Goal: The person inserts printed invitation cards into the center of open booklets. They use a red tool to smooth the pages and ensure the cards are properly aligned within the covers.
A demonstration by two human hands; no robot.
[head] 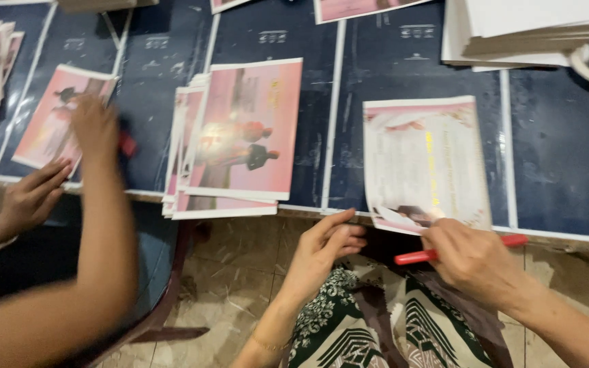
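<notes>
A pale pink printed sheet [423, 160] with gold lettering lies on the dark blue table [553, 157], its lower edge hanging past the table's front edge. My right hand [473, 259] is closed around a slim red pen-like tool [512, 240] and rests at the sheet's lower right corner. My left hand [325, 245] holds nothing, its fingers loosely curled and its fingertips at the table edge just left of the sheet.
A stack of pink photo prints [240, 136] lies left of the sheet. At far left a co-worker's hand [93, 126] presses another pink print [52, 119]; their other hand [32, 197] is at the table edge. White paper stacks [519, 31] sit at the back right.
</notes>
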